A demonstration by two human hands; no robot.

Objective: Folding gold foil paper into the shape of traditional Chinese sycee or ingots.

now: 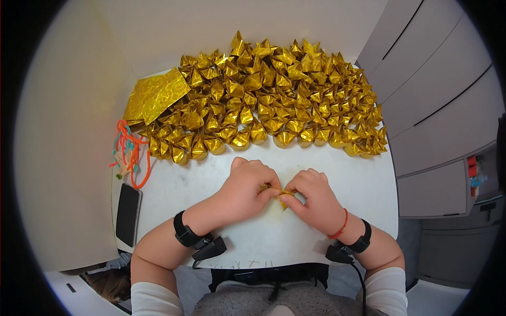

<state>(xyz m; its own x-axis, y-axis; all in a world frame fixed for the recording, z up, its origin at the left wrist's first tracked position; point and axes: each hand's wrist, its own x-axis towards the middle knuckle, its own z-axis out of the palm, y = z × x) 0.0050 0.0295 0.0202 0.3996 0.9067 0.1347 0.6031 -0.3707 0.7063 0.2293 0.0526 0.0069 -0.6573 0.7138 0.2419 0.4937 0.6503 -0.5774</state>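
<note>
Close together over the white table, my left hand (pixel 247 187) and my right hand (pixel 312 197) both pinch a small folded piece of gold foil paper (pixel 283 200). Thumbs and forefingers meet near its middle, and most of the piece is hidden behind my fingers. Beyond my hands stand many folded gold paper ingots (pixel 284 100), packed in crowded rows with their points up. At their left end lies a stack of flat gold foil sheets (pixel 155 97).
A tangle of orange, teal and pale cords (pixel 126 150) hangs at the table's left edge. Below it lies a dark phone (pixel 128 215). Walls stand behind and to the left of the white table (pixel 253 250). Grey drawers (pixel 437 105) rise at the right, one holding small colourful items.
</note>
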